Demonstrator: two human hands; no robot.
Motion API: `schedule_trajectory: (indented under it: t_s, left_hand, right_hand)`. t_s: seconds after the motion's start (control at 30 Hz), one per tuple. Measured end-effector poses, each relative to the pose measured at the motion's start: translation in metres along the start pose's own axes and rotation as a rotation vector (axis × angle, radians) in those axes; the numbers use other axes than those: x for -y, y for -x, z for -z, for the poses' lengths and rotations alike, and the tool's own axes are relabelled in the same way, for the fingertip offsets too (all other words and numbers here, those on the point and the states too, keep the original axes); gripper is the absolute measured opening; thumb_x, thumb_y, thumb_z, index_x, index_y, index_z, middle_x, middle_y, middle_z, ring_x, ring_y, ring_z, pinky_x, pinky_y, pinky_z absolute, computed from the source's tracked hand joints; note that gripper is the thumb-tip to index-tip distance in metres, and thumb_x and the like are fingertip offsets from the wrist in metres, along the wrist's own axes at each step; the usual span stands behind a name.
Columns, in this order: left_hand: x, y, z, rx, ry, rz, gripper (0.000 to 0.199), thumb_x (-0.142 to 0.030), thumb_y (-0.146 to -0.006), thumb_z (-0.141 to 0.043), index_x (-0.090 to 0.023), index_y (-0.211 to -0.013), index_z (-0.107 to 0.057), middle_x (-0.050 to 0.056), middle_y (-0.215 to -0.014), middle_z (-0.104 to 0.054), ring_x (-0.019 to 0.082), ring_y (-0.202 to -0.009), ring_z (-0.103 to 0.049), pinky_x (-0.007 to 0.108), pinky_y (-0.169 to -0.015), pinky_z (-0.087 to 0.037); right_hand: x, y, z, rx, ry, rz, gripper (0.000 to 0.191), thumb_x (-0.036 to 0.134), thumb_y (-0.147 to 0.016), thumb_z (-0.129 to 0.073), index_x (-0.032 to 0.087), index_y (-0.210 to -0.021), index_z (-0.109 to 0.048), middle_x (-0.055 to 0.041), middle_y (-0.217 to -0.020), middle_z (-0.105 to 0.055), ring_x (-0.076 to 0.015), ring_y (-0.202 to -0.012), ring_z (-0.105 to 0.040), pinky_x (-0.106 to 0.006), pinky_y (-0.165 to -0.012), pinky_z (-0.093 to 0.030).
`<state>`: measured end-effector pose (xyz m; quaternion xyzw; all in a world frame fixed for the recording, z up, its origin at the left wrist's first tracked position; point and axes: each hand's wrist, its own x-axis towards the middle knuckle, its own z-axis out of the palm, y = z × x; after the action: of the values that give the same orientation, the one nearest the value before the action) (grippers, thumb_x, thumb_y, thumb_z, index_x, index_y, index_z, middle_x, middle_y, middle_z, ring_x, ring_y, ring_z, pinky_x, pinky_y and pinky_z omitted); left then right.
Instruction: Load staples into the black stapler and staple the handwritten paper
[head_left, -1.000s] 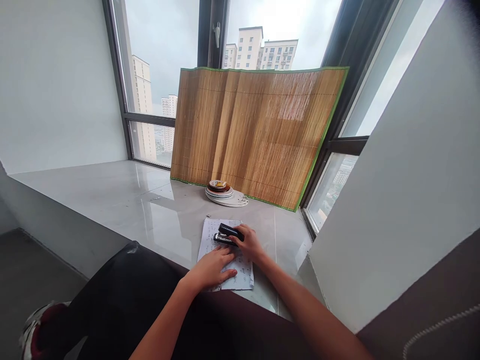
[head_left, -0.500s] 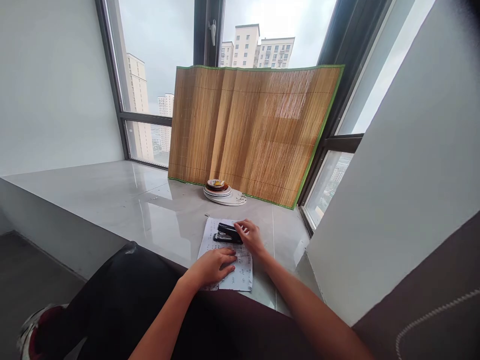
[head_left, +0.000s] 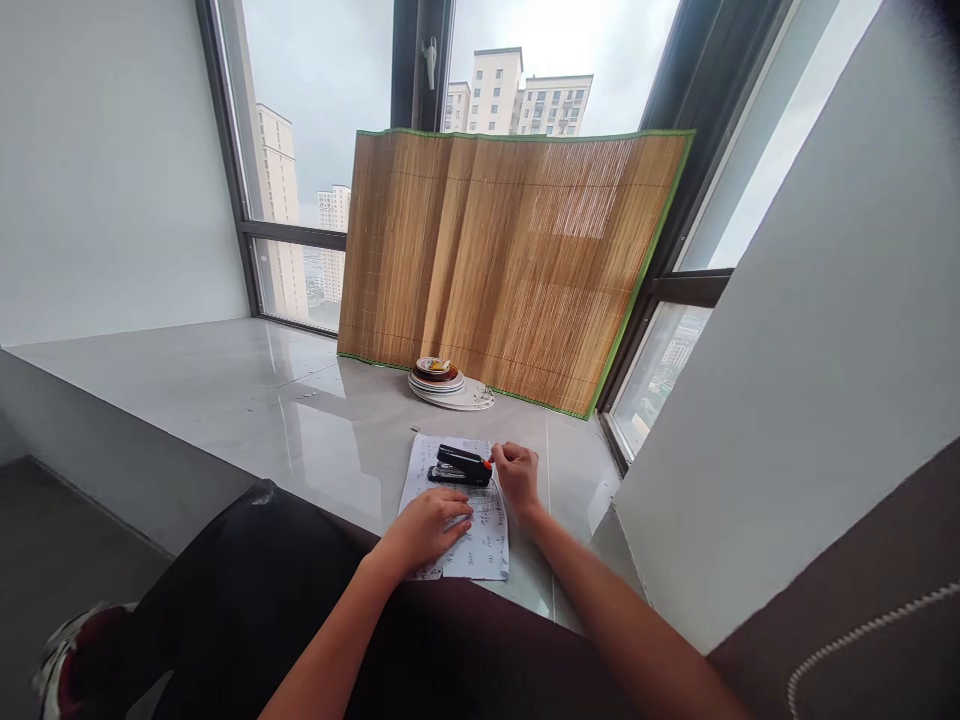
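Sheets of paper (head_left: 480, 535) with handwriting lie at the near edge of the sill. A black stapler (head_left: 461, 466) rests on their upper part, its arm raised at the left end, with a small red-orange part at its right end. My left hand (head_left: 429, 528) lies on the paper below the stapler, fingers spread and pointing right. My right hand (head_left: 517, 474) is at the stapler's right end, fingers curled, fingertips by the red-orange part; whether they grip anything is too small to tell.
Stacked plates (head_left: 442, 385) stand beyond the paper on the glossy sill (head_left: 330, 430). Behind them a bamboo mat (head_left: 510, 260) leans against the window. A wall rises on the right, and my legs are below the near edge.
My right hand has shifted slightly right, off the stapler's top, and its fingers have curled more. The stapler's red-orange end now shows. My left hand has hardly moved.
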<state>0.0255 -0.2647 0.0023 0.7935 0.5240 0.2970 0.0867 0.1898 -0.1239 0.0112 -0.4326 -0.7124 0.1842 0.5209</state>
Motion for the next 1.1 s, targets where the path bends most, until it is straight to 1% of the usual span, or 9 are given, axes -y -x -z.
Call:
schedule_trajectory:
  t_s: [0.1, 0.2, 0.27, 0.33, 0.4, 0.5, 0.63, 0.9, 1.1]
  left_hand:
    - [0.002, 0.000, 0.008, -0.168, -0.064, 0.150, 0.028, -0.028, -0.101, -0.050, -0.024, -0.108, -0.077, 0.007, -0.120, -0.075, 0.025, -0.117, -0.066, 0.041, -0.107, -0.051]
    - [0.012, 0.003, 0.010, -0.277, -0.223, 0.359, 0.031, -0.025, -0.100, -0.045, -0.022, -0.116, -0.072, 0.011, -0.130, -0.070, 0.028, -0.129, -0.059, 0.047, -0.112, -0.045]
    - [0.022, 0.006, 0.007, -0.245, -0.303, 0.472, 0.036, -0.030, -0.099, -0.047, -0.020, -0.129, -0.065, 0.015, -0.144, -0.062, 0.033, -0.140, -0.049, 0.054, -0.117, -0.038]
    - [0.030, 0.008, 0.002, -0.184, -0.350, 0.536, 0.043, -0.037, -0.100, -0.047, -0.018, -0.137, -0.059, 0.018, -0.152, -0.054, 0.037, -0.147, -0.041, 0.061, -0.120, -0.031]
    - [0.034, 0.008, -0.001, -0.150, -0.366, 0.558, 0.046, -0.039, -0.101, -0.045, -0.016, -0.138, -0.056, 0.020, -0.154, -0.052, 0.038, -0.148, -0.039, 0.063, -0.121, -0.027]
    - [0.032, 0.007, -0.001, -0.151, -0.350, 0.578, 0.047, -0.038, -0.101, -0.045, -0.015, -0.141, -0.052, 0.021, -0.153, -0.052, 0.036, -0.148, -0.041, 0.060, -0.123, -0.026]
    - [0.029, 0.006, 0.001, -0.155, -0.331, 0.614, 0.058, -0.041, -0.100, -0.046, -0.010, -0.149, -0.041, 0.025, -0.154, -0.049, 0.036, -0.148, -0.041, 0.056, -0.124, -0.024]
    - [0.037, 0.008, -0.004, -0.225, -0.320, 0.600, 0.061, -0.042, -0.099, -0.050, -0.012, -0.150, -0.036, 0.025, -0.150, -0.054, 0.036, -0.144, -0.046, 0.054, -0.122, -0.026]
    - [0.039, 0.008, -0.006, -0.250, -0.289, 0.640, 0.066, -0.041, -0.099, -0.052, -0.008, -0.153, -0.033, 0.025, -0.156, -0.047, 0.034, -0.147, -0.043, 0.052, -0.125, -0.025]
  right_hand:
    - [-0.002, 0.000, 0.000, 0.003, -0.012, -0.001, 0.045, 0.037, -0.086, -0.046, 0.020, -0.045, -0.052, 0.0006, -0.048, -0.045, -0.0125, -0.050, -0.041, -0.027, -0.055, -0.032]
    - [-0.004, 0.000, 0.000, 0.020, -0.016, 0.014, 0.046, 0.039, -0.087, -0.046, 0.021, -0.045, -0.048, 0.0009, -0.048, -0.043, -0.0125, -0.050, -0.040, -0.027, -0.055, -0.032]
    - [-0.005, 0.000, -0.001, 0.028, -0.009, 0.024, 0.046, 0.039, -0.087, -0.045, 0.021, -0.045, -0.045, 0.0011, -0.048, -0.042, -0.0125, -0.050, -0.039, -0.028, -0.055, -0.031]
    - [-0.005, -0.001, -0.001, 0.036, 0.006, 0.036, 0.044, 0.037, -0.086, -0.045, 0.021, -0.046, -0.042, 0.0017, -0.048, -0.040, -0.0122, -0.050, -0.037, -0.028, -0.056, -0.029]
    - [-0.005, -0.001, 0.000, 0.058, 0.021, 0.063, 0.041, 0.034, -0.085, -0.046, 0.022, -0.047, -0.039, 0.0023, -0.049, -0.039, -0.0119, -0.050, -0.037, -0.029, -0.056, -0.028]
    - [-0.005, 0.000, 0.001, 0.111, 0.062, 0.126, 0.039, 0.031, -0.085, -0.046, 0.022, -0.048, -0.036, 0.0023, -0.052, -0.040, -0.0119, -0.052, -0.038, -0.029, -0.057, -0.025]
    - [-0.004, 0.000, 0.003, 0.158, 0.133, 0.183, 0.041, 0.031, -0.089, -0.046, 0.021, -0.050, -0.034, 0.0021, -0.056, -0.042, -0.0116, -0.052, -0.037, -0.030, -0.057, -0.023]
    - [-0.004, -0.001, 0.003, 0.175, 0.140, 0.179, 0.039, 0.027, -0.088, -0.047, 0.020, -0.052, -0.033, 0.0026, -0.056, -0.042, -0.0107, -0.052, -0.036, -0.031, -0.057, -0.020]
    - [-0.008, -0.002, 0.000, 0.159, 0.126, 0.193, 0.039, 0.025, -0.086, -0.049, 0.019, -0.053, -0.029, 0.0035, -0.056, -0.038, -0.0096, -0.052, -0.033, -0.030, -0.056, -0.019]
